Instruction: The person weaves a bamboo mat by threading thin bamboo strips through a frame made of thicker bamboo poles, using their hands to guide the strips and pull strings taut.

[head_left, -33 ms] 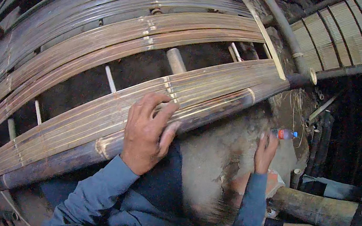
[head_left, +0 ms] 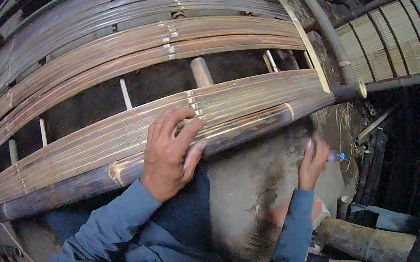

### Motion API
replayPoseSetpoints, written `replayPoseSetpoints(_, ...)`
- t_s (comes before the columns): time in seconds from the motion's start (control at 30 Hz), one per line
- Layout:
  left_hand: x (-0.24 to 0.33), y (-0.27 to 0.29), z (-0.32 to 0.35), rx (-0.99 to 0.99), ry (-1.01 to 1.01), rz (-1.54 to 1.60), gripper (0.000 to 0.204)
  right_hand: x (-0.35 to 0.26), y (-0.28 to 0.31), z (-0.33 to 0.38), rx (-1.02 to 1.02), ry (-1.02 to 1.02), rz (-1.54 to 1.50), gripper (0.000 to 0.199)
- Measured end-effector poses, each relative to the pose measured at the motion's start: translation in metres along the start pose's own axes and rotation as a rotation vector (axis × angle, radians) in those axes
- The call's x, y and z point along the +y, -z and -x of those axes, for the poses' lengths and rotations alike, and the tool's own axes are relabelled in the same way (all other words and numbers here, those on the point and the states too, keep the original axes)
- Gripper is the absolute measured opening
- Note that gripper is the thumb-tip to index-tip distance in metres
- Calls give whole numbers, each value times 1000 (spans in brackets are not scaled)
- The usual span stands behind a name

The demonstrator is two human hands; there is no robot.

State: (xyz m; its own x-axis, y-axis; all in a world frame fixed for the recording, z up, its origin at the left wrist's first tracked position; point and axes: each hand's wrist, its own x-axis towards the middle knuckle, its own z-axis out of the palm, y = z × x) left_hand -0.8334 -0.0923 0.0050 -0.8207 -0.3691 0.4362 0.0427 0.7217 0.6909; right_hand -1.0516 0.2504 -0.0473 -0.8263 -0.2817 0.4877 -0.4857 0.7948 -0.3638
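Observation:
A large curved bamboo panel of long split slats on cross rods fills the view. A dark bamboo pole runs along the edge nearest me. My left hand lies over the lowest band of slats, fingers spread on top and thumb pressed against the pole's underside. My right hand is raised beside the pole's far end, closed around a small clear object with a blue and red tip. Both arms are in blue sleeves.
A flat slatted bamboo panel leans at the upper right. A thick bamboo log lies at the right, with a wooden-handled tool below it and grey cloth above. Grey ground shows between my arms.

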Motion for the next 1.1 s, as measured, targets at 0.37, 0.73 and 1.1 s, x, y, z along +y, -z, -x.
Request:
replayPoseSetpoints(0.37, -7, -35, 3, 74, 68, -143, 30, 20, -28, -125, -213, -288, -642, 21)
replayPoseSetpoints(0.73, -5, -44, 1, 90, 62, -130, 26, 166, 158, -173, -47, -191, -1805, 25)
replayPoseSetpoints(1.1, -6, -34, 4, 2, -7, -298, 21, 80, 247, -62, -99, -526, -1137, 21)
